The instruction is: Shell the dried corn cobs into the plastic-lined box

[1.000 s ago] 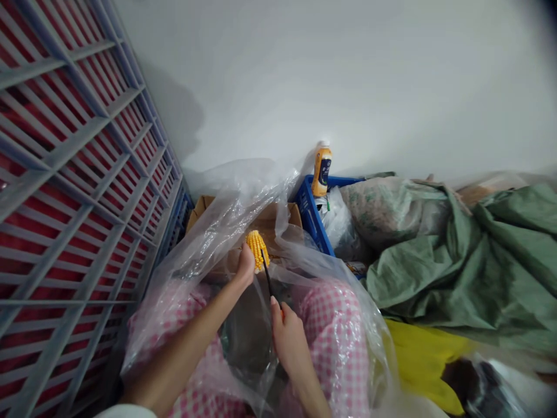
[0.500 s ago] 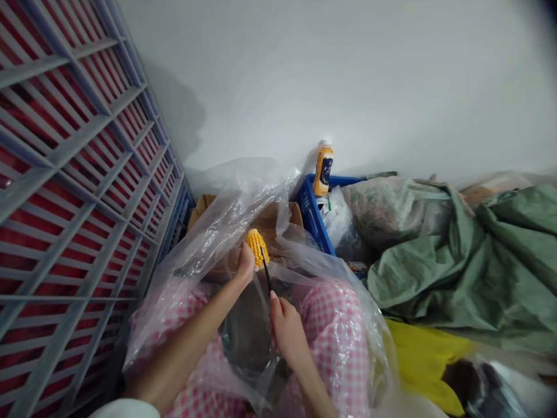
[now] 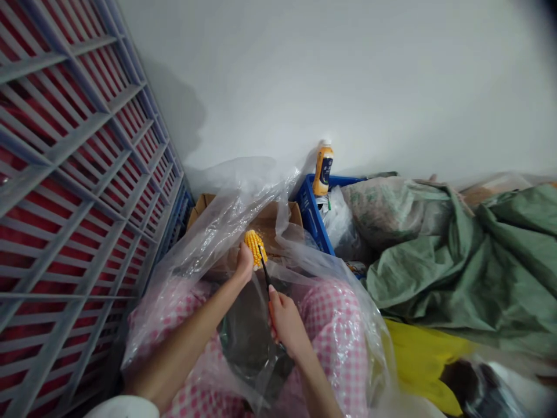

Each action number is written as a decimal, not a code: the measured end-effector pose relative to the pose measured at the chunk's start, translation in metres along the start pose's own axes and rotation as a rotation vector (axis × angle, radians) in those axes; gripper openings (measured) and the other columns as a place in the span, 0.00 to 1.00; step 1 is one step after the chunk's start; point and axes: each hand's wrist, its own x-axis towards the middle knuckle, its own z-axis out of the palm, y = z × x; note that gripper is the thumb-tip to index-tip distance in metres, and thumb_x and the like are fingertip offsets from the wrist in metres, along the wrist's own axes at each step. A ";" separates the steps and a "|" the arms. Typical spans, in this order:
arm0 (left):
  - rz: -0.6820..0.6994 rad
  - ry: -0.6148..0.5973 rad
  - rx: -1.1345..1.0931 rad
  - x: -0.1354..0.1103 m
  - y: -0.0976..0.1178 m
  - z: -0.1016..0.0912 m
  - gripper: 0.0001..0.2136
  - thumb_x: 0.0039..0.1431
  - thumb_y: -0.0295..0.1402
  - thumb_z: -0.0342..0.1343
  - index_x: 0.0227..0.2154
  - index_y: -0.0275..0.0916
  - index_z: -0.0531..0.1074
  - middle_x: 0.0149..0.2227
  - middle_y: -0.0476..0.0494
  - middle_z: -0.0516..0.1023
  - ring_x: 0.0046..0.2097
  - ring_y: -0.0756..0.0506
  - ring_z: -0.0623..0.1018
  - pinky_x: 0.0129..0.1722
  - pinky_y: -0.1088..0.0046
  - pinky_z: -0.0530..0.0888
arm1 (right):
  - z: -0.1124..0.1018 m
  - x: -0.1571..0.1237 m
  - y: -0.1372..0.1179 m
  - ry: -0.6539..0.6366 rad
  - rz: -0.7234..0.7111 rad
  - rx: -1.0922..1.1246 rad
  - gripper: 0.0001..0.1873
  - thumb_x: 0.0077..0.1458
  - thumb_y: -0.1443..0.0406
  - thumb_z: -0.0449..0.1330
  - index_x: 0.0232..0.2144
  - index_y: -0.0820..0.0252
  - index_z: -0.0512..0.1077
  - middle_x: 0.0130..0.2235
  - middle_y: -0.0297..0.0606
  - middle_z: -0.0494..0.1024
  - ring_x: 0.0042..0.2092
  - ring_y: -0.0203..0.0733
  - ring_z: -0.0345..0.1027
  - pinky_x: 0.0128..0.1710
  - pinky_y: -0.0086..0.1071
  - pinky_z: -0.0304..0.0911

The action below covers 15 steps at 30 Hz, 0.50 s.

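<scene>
My left hand [image 3: 244,264] is closed round a yellow corn cob [image 3: 255,247], holding it upright above my lap. My right hand [image 3: 285,322] grips a thin dark tool [image 3: 263,268] whose tip rests against the cob's kernels. Both hands work over a clear plastic sheet [image 3: 226,232] draped across my pink checked trousers [image 3: 335,331]. An open cardboard box [image 3: 204,206] sits just beyond the cob, partly under the plastic.
A grey and red slatted rack [image 3: 73,174] fills the left side. A blue crate [image 3: 310,212] with an orange bottle [image 3: 322,167] stands against the white wall. Green sacks [image 3: 456,255] and a yellow bag [image 3: 422,354] pile up on the right.
My right hand and the dark tool have slid slightly up and left along the cob. My left hand keeps its hold on the cob.
</scene>
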 end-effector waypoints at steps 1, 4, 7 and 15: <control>0.008 0.025 0.022 -0.003 0.001 -0.001 0.17 0.62 0.36 0.41 0.28 0.36 0.73 0.22 0.42 0.75 0.30 0.42 0.79 0.23 0.73 0.72 | -0.004 0.000 -0.003 -0.137 0.092 0.148 0.22 0.63 0.51 0.42 0.25 0.57 0.60 0.18 0.27 0.59 0.14 0.30 0.49 0.15 0.25 0.43; 0.028 0.063 0.051 -0.008 0.004 -0.002 0.16 0.61 0.35 0.42 0.27 0.36 0.73 0.23 0.40 0.76 0.31 0.41 0.80 0.24 0.72 0.72 | -0.014 0.001 -0.010 -0.360 0.237 0.390 0.25 0.63 0.50 0.37 0.26 0.58 0.60 0.17 0.24 0.55 0.13 0.27 0.41 0.14 0.23 0.37; 0.028 0.051 0.044 -0.007 0.004 -0.001 0.17 0.62 0.34 0.41 0.27 0.35 0.73 0.24 0.39 0.77 0.32 0.41 0.80 0.25 0.70 0.73 | -0.014 0.004 -0.008 -0.156 0.088 0.119 0.22 0.63 0.51 0.42 0.24 0.58 0.61 0.17 0.26 0.58 0.13 0.29 0.48 0.15 0.26 0.42; 0.052 0.008 0.006 0.008 -0.001 -0.001 0.18 0.62 0.35 0.39 0.22 0.38 0.69 0.21 0.42 0.74 0.27 0.43 0.78 0.24 0.72 0.71 | -0.014 0.005 -0.012 -0.117 0.064 0.074 0.21 0.63 0.52 0.45 0.23 0.58 0.61 0.17 0.28 0.60 0.14 0.30 0.51 0.15 0.26 0.44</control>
